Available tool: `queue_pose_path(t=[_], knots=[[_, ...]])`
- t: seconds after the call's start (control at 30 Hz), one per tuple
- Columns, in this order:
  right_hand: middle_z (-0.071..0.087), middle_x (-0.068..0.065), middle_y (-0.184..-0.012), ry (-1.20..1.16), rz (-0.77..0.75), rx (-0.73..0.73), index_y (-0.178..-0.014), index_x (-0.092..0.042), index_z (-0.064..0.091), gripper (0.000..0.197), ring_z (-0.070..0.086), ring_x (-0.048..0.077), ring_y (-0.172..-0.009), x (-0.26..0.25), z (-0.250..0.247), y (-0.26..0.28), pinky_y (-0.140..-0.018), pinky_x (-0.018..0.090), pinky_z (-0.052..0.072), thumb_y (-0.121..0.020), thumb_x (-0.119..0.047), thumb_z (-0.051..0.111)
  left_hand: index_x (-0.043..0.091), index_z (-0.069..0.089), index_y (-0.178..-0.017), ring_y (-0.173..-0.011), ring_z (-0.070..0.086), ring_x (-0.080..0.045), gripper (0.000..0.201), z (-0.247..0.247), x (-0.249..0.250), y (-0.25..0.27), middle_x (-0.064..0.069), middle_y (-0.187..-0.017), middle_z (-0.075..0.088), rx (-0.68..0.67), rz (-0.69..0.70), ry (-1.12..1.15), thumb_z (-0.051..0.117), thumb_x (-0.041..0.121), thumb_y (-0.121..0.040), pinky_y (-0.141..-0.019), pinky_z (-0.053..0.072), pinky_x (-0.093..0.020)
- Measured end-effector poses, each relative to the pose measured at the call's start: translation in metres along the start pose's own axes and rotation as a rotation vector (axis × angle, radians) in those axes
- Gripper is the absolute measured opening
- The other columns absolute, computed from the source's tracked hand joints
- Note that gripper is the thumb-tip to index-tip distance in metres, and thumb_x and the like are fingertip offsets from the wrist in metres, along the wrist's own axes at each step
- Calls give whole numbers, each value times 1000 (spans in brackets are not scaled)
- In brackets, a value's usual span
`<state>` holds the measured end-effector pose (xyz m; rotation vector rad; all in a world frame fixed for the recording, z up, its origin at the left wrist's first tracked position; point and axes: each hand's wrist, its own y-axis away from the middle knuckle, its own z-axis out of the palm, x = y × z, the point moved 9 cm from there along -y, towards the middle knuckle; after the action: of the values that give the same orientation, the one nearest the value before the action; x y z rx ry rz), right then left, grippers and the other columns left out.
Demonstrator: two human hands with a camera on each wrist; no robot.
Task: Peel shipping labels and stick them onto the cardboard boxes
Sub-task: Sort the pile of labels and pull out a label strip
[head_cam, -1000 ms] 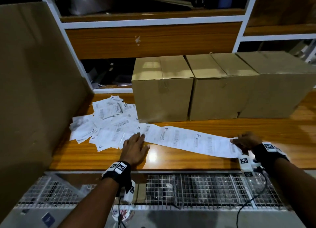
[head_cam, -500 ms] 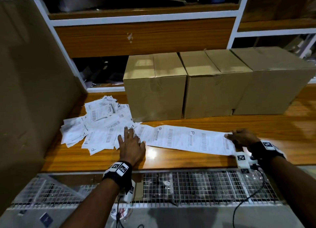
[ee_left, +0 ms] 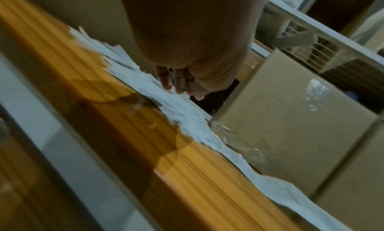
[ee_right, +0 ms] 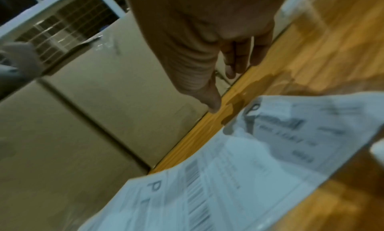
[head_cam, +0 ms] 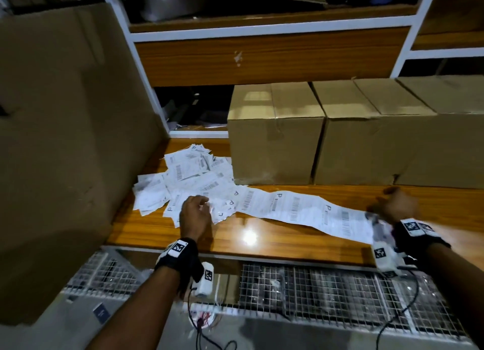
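A long white strip of shipping labels (head_cam: pixel 301 210) lies across the wooden table (head_cam: pixel 275 242), running from a loose pile of labels (head_cam: pixel 188 171) at the left to its free end at the right. My left hand (head_cam: pixel 195 213) rests on the pile where the strip begins; its straight fingertips (ee_left: pixel 176 85) touch the paper. My right hand (head_cam: pixel 396 205), blurred, hovers just past the strip's right end, its fingers (ee_right: pixel 239 57) relaxed and holding nothing; the strip (ee_right: pixel 249 169) lies below them. Three plain cardboard boxes (head_cam: pixel 275 140) (head_cam: pixel 366 145) (head_cam: pixel 458 140) stand in a row behind the strip.
A tall cardboard panel (head_cam: pixel 65 140) walls off the left side. A white-framed wooden shelf unit (head_cam: pixel 262 58) rises behind the boxes. Wire mesh trays (head_cam: pixel 314 284) sit below the table's front edge, with cables hanging from my wrists.
My right hand has let go of the strip's end and lifted away toward the boxes. My left hand has slid a little forward onto the label pile. The head view has shifted left.
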<state>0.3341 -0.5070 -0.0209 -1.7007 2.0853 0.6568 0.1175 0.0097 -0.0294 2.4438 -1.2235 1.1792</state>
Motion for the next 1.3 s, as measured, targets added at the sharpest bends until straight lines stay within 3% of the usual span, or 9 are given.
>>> queue_pose_path(t=[0.1, 0.23, 0.3, 0.4, 0.63, 0.87, 0.97, 1.1, 1.3], knots=[[70, 20, -118, -54, -145, -21, -125, -7, 66, 49, 67, 38, -106, -57, 22, 14, -91, 45, 56, -80, -18, 83, 7, 71, -115, -124, 56, -38, 28, -18, -40, -11, -20, -127, 64, -30, -162, -131, 73, 19, -91, -106, 44, -51], [78, 18, -87, -94, -375, -202, -82, -14, 73, 6, 74, 36, -83, -144, 82, 56, -75, 42, 59, -84, -9, 75, 7, 65, -126, -133, 45, -41, 52, -35, -72, -18, -23, -138, 56, -68, -266, -205, 81, 30, -83, -110, 40, -47], [77, 14, -77, -135, -414, -319, -73, -19, 69, 19, 75, 32, -71, -179, 118, 81, -67, 42, 62, -86, -5, 70, 8, 58, -136, -136, 42, -42, 69, -41, -86, -21, -24, -142, 52, -94, -307, -219, 83, 40, -80, -111, 38, -46], [74, 26, -81, -281, -328, -480, -89, -5, 70, 10, 75, 47, -84, -214, 171, 113, -76, 61, 61, -84, -6, 78, 10, 51, -144, -137, 41, -41, 85, -47, -105, -25, -23, -145, 47, -129, -348, -194, 84, 51, -76, -112, 37, -45], [70, 13, -116, 48, -374, -352, -111, -3, 70, 60, 67, 32, -107, -260, 225, 144, -89, 41, 57, -74, -47, 87, 4, 50, -145, -138, 46, -35, 96, -54, -123, -34, -21, -148, 50, -190, -346, -108, 88, 52, -70, -112, 43, -42], [67, 14, -123, 79, -344, -390, -119, -7, 67, 61, 66, 31, -111, -271, 240, 146, -93, 43, 58, -69, -31, 93, 4, 62, -133, -121, 62, -35, 82, -50, -132, -33, -19, -136, 61, -247, -331, 81, 96, 34, -66, -104, 52, -48], [64, 17, -129, -45, -483, -333, -125, -6, 63, 60, 65, 30, -117, -299, 237, 158, -93, 43, 58, -78, -31, 88, 6, 59, -138, -126, 58, -30, 88, -52, -135, -32, -15, -142, 56, -225, -330, 96, 98, 29, -63, -108, 49, -44], [55, 12, -141, 18, -670, -444, -139, -12, 54, 75, 57, 26, -128, -329, 266, 192, -105, 42, 49, -77, -39, 88, 9, 63, -118, -116, 61, -29, 69, -53, -135, -28, -14, -128, 61, -180, -321, 170, 98, 19, -60, -98, 54, -44], [46, 15, -148, 229, -743, -492, -154, -21, 35, 77, 36, 38, -139, -339, 296, 214, -114, 48, 29, -91, -48, 70, 17, 66, -97, -96, 56, -17, 43, -56, -133, -21, -7, -119, 55, -123, -270, 183, 95, 17, -65, -73, 46, -21]])
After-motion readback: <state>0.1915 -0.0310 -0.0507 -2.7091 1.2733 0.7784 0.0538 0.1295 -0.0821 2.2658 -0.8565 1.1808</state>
